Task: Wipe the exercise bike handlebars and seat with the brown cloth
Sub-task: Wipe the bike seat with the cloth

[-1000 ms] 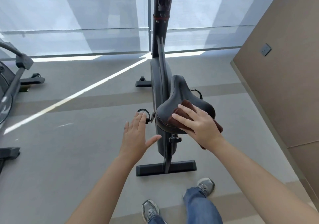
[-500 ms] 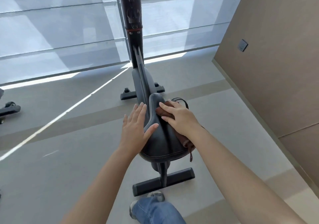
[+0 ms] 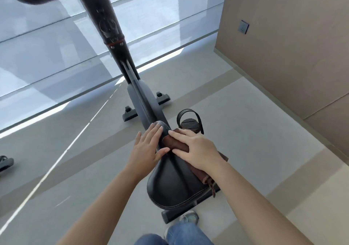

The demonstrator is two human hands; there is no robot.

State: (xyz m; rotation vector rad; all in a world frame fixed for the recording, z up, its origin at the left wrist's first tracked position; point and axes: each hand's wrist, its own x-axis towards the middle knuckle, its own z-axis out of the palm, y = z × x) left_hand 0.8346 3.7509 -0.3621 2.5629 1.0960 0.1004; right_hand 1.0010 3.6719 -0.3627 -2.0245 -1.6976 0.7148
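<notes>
While R hand (image 3: 196,150) presses cloth (image 3: 175,145) flat on seat (image 3: 173,186) nose, fingers straight, L hand (image 3: 147,148) rests open-fingered on its left side. Step: seat wipe. Next prob. needs even pressure back over wide rear part.

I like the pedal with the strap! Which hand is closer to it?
Right. The right hand presses the brown cloth close by the pedal; the left hand rests on the seat, farther off.

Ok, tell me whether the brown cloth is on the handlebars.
No, the brown cloth lies on the seat, pressed under the right hand.
</notes>
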